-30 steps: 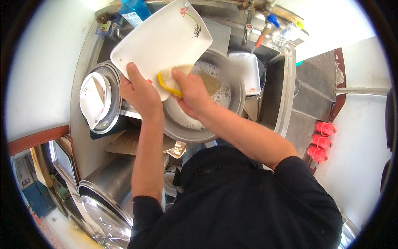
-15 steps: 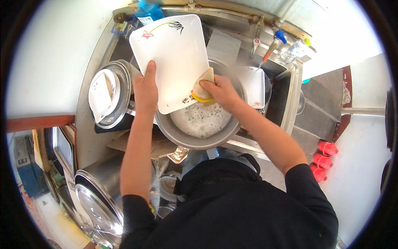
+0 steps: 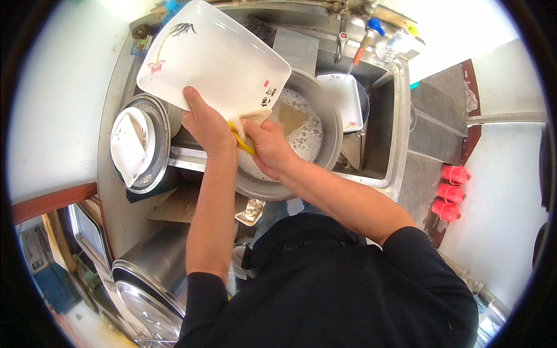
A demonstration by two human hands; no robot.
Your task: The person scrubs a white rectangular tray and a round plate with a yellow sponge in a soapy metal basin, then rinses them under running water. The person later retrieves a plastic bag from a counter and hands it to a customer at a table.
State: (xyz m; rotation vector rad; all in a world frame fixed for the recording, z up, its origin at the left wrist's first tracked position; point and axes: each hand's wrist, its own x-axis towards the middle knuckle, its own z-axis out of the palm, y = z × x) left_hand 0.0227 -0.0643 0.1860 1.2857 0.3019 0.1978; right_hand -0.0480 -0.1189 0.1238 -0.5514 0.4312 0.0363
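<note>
A large white rectangular plate [image 3: 217,61] with a painted flower is tilted up over the sink. My left hand [image 3: 207,124] grips its near edge, thumb on the face and the other fingers hidden behind. My right hand [image 3: 267,145] is closed on a beige scrubbing cloth [image 3: 252,118] with a yellow edge, pressed to the plate's lower edge beside my left hand. Below both hands is a round metal basin [image 3: 331,139] of foamy, cloudy water [image 3: 299,124].
Water runs from a blue-handled tap [image 3: 375,26] by another white plate [image 3: 342,98] in the right sink. Stacked plates [image 3: 132,145] stand on the left. A large steel pot [image 3: 156,255] is at lower left; red fire extinguishers [image 3: 449,191] line the right wall.
The plate has turned anticlockwise and shifted left. My right hand has slid the cloth along the plate's edge toward my left hand. The view has shifted slightly.
</note>
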